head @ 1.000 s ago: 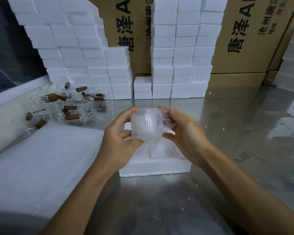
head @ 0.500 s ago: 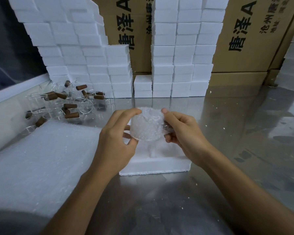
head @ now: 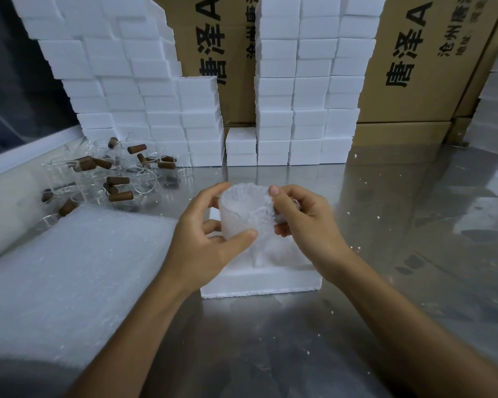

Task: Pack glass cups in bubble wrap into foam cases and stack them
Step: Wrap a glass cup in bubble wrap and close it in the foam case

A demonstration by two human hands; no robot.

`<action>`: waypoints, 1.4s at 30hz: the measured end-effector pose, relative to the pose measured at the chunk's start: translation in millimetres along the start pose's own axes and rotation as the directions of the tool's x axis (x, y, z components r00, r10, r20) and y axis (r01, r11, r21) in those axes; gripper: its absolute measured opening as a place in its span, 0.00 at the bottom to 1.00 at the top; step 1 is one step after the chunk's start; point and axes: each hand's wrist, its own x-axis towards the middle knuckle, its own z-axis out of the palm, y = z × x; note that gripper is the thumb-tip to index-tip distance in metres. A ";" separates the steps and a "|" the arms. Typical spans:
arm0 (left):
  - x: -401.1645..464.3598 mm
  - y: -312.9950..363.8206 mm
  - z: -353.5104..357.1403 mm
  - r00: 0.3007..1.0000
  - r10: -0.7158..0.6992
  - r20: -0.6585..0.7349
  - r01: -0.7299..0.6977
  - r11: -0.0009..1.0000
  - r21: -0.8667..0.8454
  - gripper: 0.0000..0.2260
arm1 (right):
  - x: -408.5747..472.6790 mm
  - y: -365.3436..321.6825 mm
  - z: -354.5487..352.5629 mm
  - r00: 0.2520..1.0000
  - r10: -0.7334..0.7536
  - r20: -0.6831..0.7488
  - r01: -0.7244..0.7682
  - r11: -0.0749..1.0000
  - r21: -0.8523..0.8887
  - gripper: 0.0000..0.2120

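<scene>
Looking down from the head camera, two bare forearms reach in from the bottom of the frame toward a shiny metal table (head: 385,225). At the centre, both hands hold a cup wrapped in bubble wrap (head: 243,214) in the air, just above an open white foam case (head: 259,280) that lies flat on the table at about 6 o'clock from the cup.

The left hand (head: 204,239) cradles the wrapped cup from the 9 o'clock side, thumb pressed against its near face and fingers curled around the far side. The right hand (head: 302,222) grips it from the 3 o'clock side, thumb tip on the top edge of the wrap and fingers closed on the bunched plastic. A loose tail of wrap hangs down toward the case.

At 9 o'clock from the hands, a wide sheet of bubble wrap (head: 69,282) spreads over the left part of the table. Beyond it, at about 10 o'clock, lies a jumbled heap of clear glass cups (head: 98,173) with brown handles, some on their sides.

Along the far edge, at 11 and 12 o'clock, stand tall stacks of white foam cases (head: 305,90), several columns wide, touching one another. Behind them rise brown cardboard boxes (head: 408,81) printed with large black characters. Small white foam crumbs dot the table at 3 o'clock.
</scene>
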 end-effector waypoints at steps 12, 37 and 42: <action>-0.7 -8.4 -12.5 0.996 -0.017 0.092 -0.039 0.821 0.570 0.29 | -1.0 15.8 -2.8 0.993 -0.013 0.119 0.038 0.977 -0.210 0.09; -4.1 -22.3 -6.5 0.995 -0.092 0.034 0.064 0.873 0.483 0.35 | -9.9 37.4 -21.6 0.970 -0.184 -0.157 0.139 0.955 -0.261 0.02; -1.7 -21.5 -13.6 0.993 -0.112 0.041 0.082 0.893 0.443 0.37 | -14.6 36.6 -23.2 0.984 -0.180 -0.011 0.169 0.942 -0.290 0.05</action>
